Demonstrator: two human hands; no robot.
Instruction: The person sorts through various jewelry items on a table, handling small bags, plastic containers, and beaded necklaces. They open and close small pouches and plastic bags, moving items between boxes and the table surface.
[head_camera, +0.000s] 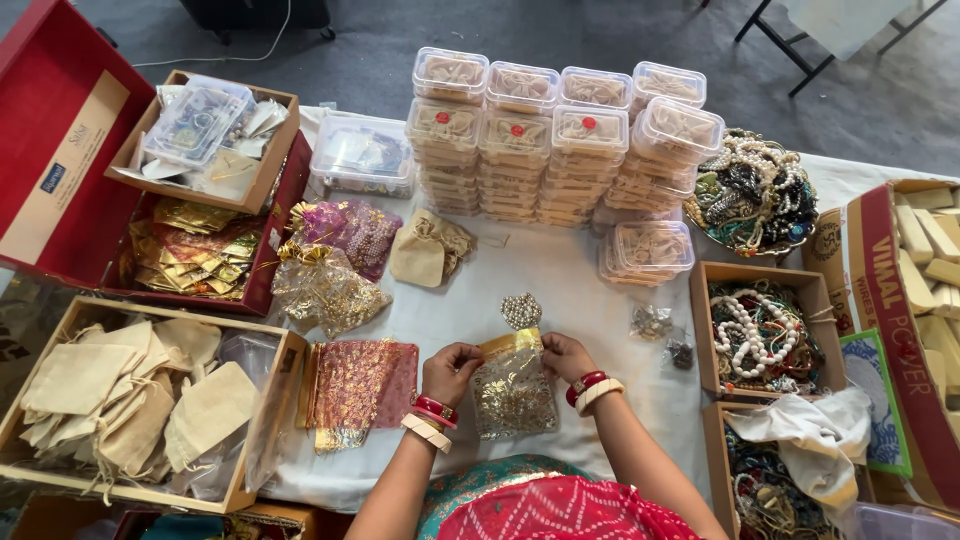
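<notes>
Single view, head-mounted camera. It looks steeply down from above the person's chest onto the white-covered worktop (560, 280), facing forward and away from the body. The person's forearms enter from the bottom edge, and both hands sit low of centre, close to the lens. The far worktop edge and grey floor (560, 30) run along the top of frame. At left the view reaches an open red case (60, 150) and a wooden tray of cloth bags (262, 420); at right it cuts off a cardboard box (880, 300). Stacked clear plastic boxes (560, 140) stand mid-distance. No second view exists, so no overlap is recorded.
</notes>
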